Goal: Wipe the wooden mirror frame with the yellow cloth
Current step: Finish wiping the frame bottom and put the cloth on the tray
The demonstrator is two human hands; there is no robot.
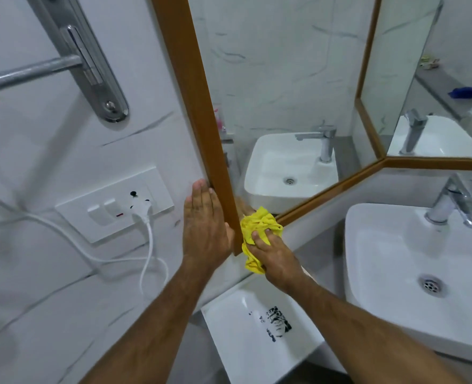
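Observation:
The wooden mirror frame (198, 106) runs down the middle as the edge of a mirror door swung out from the wall. Its lower rail (334, 189) slants up to the right. My left hand (204, 231) lies flat with fingers together against the outer side of the frame's lower end. My right hand (273, 253) presses a crumpled yellow cloth (257, 225) against the inner bottom corner of the frame. Part of the cloth hangs below my fingers.
A white basin (395, 286) with a chrome tap (453, 206) sits at the right. A white tank lid (257, 328) lies below my arms. On the left wall are a switch plate (104, 206) with a plugged white cable (148, 245) and a chrome towel bar (35, 70).

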